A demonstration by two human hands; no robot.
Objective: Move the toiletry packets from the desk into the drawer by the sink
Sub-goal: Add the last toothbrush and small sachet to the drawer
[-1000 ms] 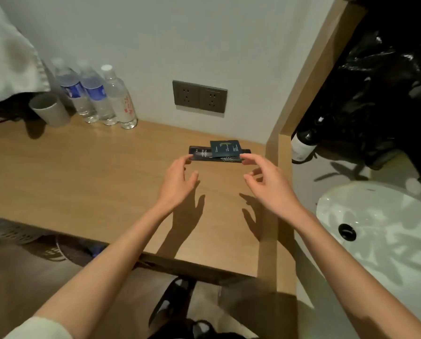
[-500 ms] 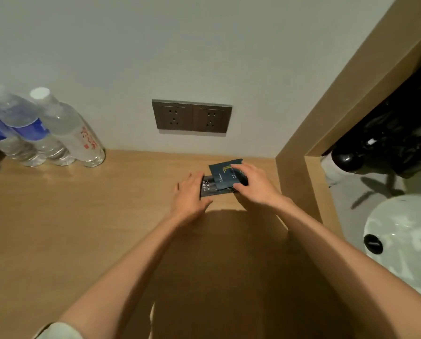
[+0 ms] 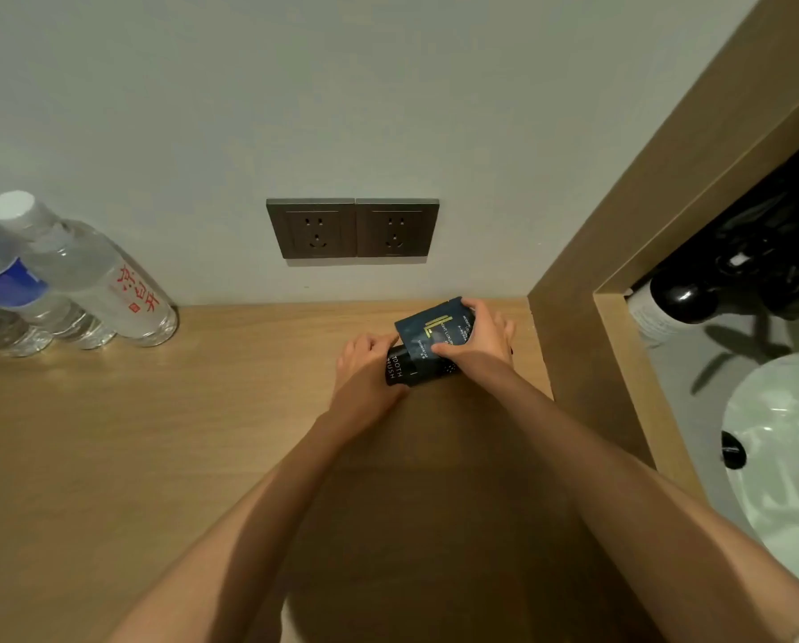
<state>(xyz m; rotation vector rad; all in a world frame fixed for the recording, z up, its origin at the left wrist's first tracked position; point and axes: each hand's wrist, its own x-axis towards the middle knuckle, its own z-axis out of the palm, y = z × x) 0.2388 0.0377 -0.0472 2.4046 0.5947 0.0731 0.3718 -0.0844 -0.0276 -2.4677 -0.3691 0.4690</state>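
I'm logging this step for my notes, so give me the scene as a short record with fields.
left hand: holds the left end of the toothbrush packet
right hand: grips the square packet, which lies tilted atop the toothbrush packet
desk: wooden, packets near its back right corner
also there: water bottles back left, double socket on wall, sink at right
drawer: not in view

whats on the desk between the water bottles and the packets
Only bare desk top, seen in the head view, lies between the water bottles and the packets.
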